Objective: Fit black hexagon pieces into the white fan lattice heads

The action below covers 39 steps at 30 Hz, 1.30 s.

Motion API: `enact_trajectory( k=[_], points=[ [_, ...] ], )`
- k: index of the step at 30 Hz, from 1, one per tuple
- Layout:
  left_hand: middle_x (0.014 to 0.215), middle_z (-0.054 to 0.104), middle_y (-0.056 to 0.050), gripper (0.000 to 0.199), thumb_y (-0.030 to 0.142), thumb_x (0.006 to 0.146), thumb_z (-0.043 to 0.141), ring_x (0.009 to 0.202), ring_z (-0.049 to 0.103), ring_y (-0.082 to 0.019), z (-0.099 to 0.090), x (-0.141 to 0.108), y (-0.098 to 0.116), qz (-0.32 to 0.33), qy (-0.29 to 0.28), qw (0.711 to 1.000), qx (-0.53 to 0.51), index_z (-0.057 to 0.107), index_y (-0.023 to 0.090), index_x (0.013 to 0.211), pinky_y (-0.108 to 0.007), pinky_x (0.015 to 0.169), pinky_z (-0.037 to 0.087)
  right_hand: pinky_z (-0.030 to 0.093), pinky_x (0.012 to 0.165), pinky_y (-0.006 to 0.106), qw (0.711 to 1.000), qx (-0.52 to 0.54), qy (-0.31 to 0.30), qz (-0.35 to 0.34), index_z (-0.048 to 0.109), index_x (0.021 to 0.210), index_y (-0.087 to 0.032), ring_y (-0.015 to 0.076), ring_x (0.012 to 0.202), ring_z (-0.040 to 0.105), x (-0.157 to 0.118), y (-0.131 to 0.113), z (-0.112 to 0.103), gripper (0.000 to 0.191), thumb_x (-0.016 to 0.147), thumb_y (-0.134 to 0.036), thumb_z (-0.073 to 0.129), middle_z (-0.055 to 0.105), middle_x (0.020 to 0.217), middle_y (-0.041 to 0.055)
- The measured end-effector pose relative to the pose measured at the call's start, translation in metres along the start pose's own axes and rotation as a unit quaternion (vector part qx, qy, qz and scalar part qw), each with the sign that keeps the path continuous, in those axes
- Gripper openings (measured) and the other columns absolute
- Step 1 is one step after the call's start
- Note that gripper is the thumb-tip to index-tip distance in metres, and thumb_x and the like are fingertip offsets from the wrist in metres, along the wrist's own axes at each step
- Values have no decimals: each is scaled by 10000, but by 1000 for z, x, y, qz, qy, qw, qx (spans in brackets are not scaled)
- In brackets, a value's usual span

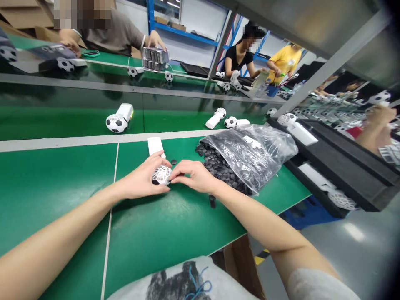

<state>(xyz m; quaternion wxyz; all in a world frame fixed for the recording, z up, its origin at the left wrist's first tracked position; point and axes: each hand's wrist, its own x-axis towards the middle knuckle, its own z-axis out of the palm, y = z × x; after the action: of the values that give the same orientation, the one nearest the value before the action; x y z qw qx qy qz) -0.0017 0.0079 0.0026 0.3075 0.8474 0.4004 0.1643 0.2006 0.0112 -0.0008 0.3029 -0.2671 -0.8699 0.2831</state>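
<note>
The left hand [140, 181] cups a white lattice ball shell [161, 175] from the left, its fingers curled around it. The right hand [193, 175] presses its fingertips against the shell's right side, so the 2 hands nearly meet around it. A black patch [155, 181] shows at the shell's lower left.

The hands sit above the green table [56, 187]. Just right of them, a heap of small black pieces [215, 166] spills from the mouth of a clear plastic bag [259, 154], and a few loose ones [212, 201] lie near the right wrist. A white handle [155, 146] lies just beyond the hands.

Farther off, past a grey strip, stand white-and-black football-patterned devices [116, 123]. On the right, a black tray [315, 175] holds more white parts. Across the table, a co-worker's hand [155, 40] rests on a stack of silver-grey packs [155, 58].
</note>
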Motion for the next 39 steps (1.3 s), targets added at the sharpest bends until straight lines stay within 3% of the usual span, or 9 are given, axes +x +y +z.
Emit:
enact_trajectory(
  k=[4, 14, 18, 21, 23, 27, 31, 34, 39],
  points=[
    [1210, 486, -82, 393, 407, 676, 610, 1339, 158, -299, 6, 1, 2, -6, 39, 999, 1, 479, 210, 990, -479, 1064, 220, 450, 755, 248, 1000, 21, -8, -17, 646, 754, -182, 120, 776, 569, 7, 5, 3, 28, 755, -155, 650, 630, 766, 2],
    [1193, 471, -94, 314, 265, 677, 556, 1326, 180, -280, 11, 1, 1, 10, 63, 998, -15, 460, 205, 970, -486, 1043, 251, 400, 594, 210, 988, 80, -31, 129, 517, 753, -164, 88, 633, 452, 19, 20, -1, 319, 630, -354, 743, 500, 701, -43],
    [1246, 399, -77, 357, 269, 680, 571, 1321, 172, -287, 3, -8, -5, 20, 27, 999, -7, 460, 235, 1018, -510, 1051, 223, 417, 681, 247, 981, -36, 24, 190, 595, 891, -159, 91, 664, 487, 18, 37, -4, 235, 728, -311, 670, 554, 841, 11],
    [1278, 293, -66, 410, 387, 651, 648, 1280, 214, -324, 1, -18, -12, -44, 59, 997, 9, 502, 261, 1013, -541, 1030, 241, 402, 728, 256, 970, -139, 11, 198, 634, 952, -180, 102, 704, 490, 18, 46, -2, 205, 762, -258, 643, 544, 869, 27],
    [1275, 259, -60, 416, 454, 658, 648, 1259, 251, -321, -1, -24, -15, -78, 77, 994, -3, 516, 270, 1008, -537, 1018, 264, 392, 730, 246, 968, -149, -6, 200, 652, 905, -181, 109, 726, 492, 21, 50, -1, 133, 777, -205, 621, 537, 823, 20],
    [1274, 263, -44, 347, 398, 719, 598, 1243, 304, -275, -5, -30, -17, -68, 70, 994, -39, 498, 279, 1029, -497, 1028, 277, 388, 717, 231, 968, -137, -20, 211, 646, 804, -156, 109, 724, 500, 28, 51, -1, 47, 763, -158, 623, 543, 762, 13],
    [1285, 254, -43, 413, 336, 682, 614, 1238, 314, -284, -6, -33, -17, -98, 89, 990, -39, 479, 279, 1068, -476, 1024, 296, 399, 671, 220, 966, -127, -31, 221, 623, 920, -149, 100, 686, 509, 33, 46, 0, 214, 743, -265, 659, 574, 833, 31],
    [1239, 289, -52, 485, 331, 639, 633, 1207, 347, -299, -5, -34, -18, -143, 110, 983, -45, 474, 270, 1093, -477, 1019, 298, 386, 679, 231, 963, -142, -38, 226, 636, 855, -142, 112, 700, 505, 36, 43, 5, 173, 711, -223, 687, 563, 818, 39],
    [1225, 371, -41, 498, 293, 665, 605, 1150, 415, -263, -11, -35, -20, -123, 67, 987, -73, 455, 278, 1139, -438, 991, 328, 370, 640, 212, 966, -134, -54, 215, 622, 746, -146, 101, 656, 503, 33, 40, 2, 51, 719, -162, 662, 572, 727, 4]
  ],
)
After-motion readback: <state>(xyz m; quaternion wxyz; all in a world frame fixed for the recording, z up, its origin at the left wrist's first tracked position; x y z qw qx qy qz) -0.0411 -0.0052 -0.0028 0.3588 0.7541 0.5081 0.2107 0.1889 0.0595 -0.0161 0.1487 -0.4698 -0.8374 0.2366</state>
